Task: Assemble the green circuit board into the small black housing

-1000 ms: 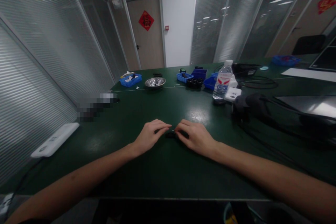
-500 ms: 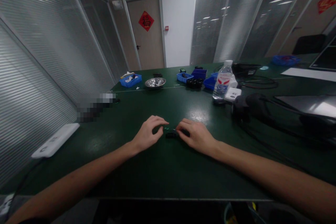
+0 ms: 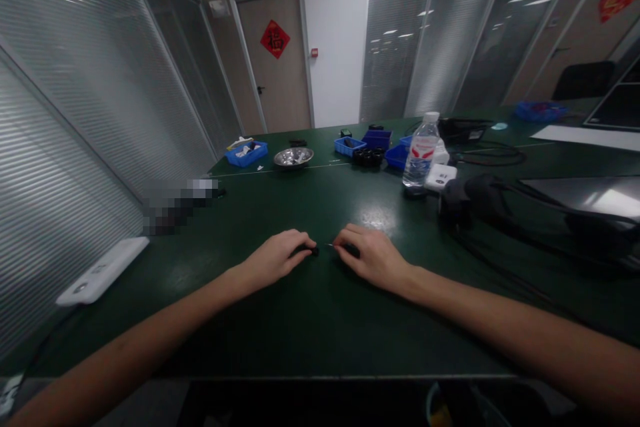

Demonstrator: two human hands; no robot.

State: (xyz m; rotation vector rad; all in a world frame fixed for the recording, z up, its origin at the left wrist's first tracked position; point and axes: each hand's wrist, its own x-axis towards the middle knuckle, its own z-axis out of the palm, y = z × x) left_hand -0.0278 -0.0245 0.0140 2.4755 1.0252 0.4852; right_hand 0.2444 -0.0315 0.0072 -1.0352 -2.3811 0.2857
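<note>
My left hand [image 3: 280,253] is closed in a pinch just left of the middle of the dark green table [image 3: 280,340]. At its fingertips sits a small black object [image 3: 315,251], too dark to name. Facing it, a short gap away, my right hand [image 3: 370,255] has thumb and forefinger pressed together on a small thin, pale piece [image 3: 329,245]. Its tip sticks out toward the left hand; the rest is hidden by the fingers. Both hands stay low over the tabletop.
A metal bowl [image 3: 294,158] and blue baskets [image 3: 249,154] stand toward the back. To the right are a water bottle [image 3: 421,152], a white power strip [image 3: 441,177] and black cables [image 3: 500,260]. Another white power strip [image 3: 103,271] lies at the left edge.
My left hand has closed from an open pinch onto the small black object that lay between the hands. The object has shifted slightly left. The right hand keeps its pinch.
</note>
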